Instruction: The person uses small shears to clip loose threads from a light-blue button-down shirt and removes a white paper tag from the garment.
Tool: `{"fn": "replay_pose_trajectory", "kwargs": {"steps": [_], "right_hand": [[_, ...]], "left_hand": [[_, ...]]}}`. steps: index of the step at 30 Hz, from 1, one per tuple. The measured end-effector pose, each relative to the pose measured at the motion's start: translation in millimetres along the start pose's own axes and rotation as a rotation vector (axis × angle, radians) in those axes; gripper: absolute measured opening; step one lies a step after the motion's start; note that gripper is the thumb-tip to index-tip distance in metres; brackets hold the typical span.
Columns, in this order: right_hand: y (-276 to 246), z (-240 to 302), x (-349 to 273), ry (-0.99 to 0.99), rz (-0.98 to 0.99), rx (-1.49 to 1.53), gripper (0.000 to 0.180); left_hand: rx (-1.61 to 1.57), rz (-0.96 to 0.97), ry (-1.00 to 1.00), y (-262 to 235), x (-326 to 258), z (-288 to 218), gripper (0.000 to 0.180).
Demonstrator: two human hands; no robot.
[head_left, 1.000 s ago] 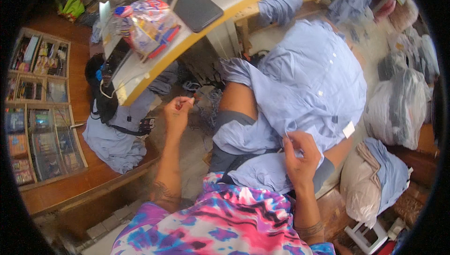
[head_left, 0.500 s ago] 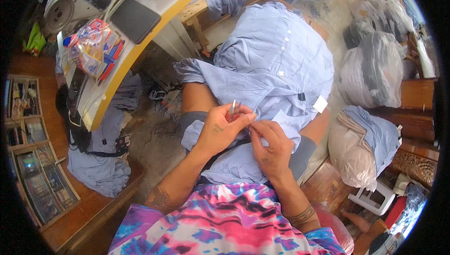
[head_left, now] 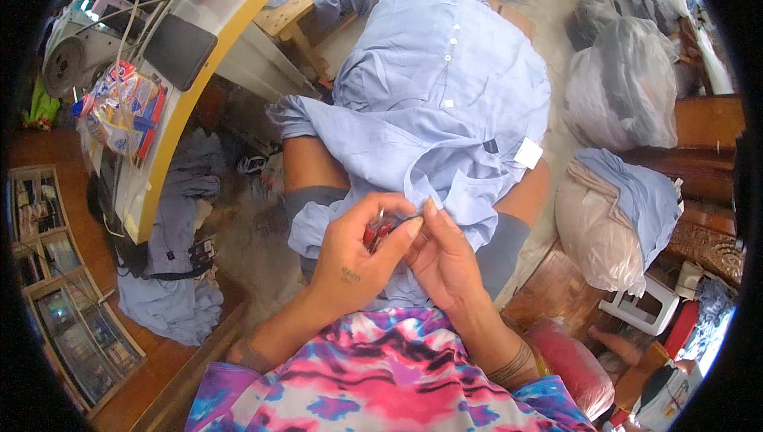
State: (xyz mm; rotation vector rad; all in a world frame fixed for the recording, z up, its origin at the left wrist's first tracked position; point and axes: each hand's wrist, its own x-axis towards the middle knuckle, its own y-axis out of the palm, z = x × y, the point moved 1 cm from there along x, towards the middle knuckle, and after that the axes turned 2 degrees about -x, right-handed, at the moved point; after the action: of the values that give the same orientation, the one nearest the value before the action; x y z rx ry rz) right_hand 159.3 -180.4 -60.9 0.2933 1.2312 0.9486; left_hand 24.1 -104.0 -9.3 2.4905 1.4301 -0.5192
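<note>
A light blue shirt (head_left: 445, 106) with white buttons lies spread over my knees. My left hand (head_left: 354, 253) is closed around a small red-handled tool (head_left: 380, 229), likely thread snips, with its metal tip just showing. My right hand (head_left: 445, 253) pinches a fold of the shirt's fabric right beside that tool. Both hands meet in front of my tie-dye top (head_left: 381, 376). A white tag (head_left: 528, 153) and a small dark label hang on the shirt near my right knee.
A yellow-edged work table (head_left: 214, 58) at upper left carries a dark tablet (head_left: 176, 49), a snack bag (head_left: 119, 110) and a pink cup. Blue garments lie on the floor (head_left: 171, 297). Stuffed plastic bags (head_left: 624, 86) and a white stool (head_left: 640, 309) stand at right.
My left hand came in from the left side to meet my right hand on the shirt, now holding the red-handled tool. The view shifted slightly leftward.
</note>
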Motion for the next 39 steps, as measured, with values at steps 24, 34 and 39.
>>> {"fn": "replay_pose_trajectory", "kwargs": {"steps": [24,34,39], "right_hand": [[-4,16,10,-0.043,0.147,0.009,0.031],[-5,12,10,-0.073,0.160,0.053,0.030],[1,12,9,-0.076,0.155,0.035,0.025]], "left_hand": [[-0.855,0.472,-0.365,4,-12,12,0.040],[-0.848,0.455,-0.345,4,-14,10,0.045],[-0.853,0.401,-0.338,7,-17,9,0.046]]}}
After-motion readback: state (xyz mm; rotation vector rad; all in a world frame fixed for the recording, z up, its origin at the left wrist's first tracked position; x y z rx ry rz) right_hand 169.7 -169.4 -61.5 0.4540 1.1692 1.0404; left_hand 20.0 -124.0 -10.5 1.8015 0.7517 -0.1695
